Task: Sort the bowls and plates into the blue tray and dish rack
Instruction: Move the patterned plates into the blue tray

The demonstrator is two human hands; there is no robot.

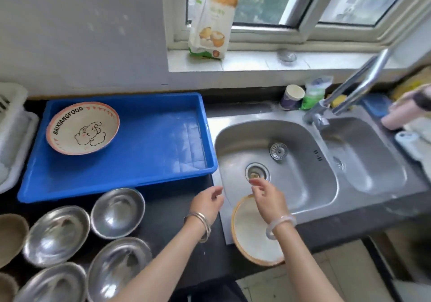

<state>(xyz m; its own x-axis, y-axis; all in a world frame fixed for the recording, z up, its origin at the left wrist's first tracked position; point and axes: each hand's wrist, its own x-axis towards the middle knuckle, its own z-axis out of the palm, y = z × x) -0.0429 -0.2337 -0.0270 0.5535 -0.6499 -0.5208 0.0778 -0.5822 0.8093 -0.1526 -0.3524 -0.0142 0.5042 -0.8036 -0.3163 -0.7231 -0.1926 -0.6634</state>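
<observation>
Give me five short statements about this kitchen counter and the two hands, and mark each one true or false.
1. The blue tray holds one patterned plate. True.
2. Both hands are gripping a steel bowl. False: the left hand and right hand hold nothing, with fingers loosely open above the sink's edge.
3. An orange-rimmed plate lies on the counter's front edge under the right forearm. True.
4. The steel bowls are stacked inside the sink. False: they sit side by side on the dark counter, in front of the tray.
5. The left sink basin is full of dishes. False: only a loose strainer lies in it, beside the drain.
</observation>
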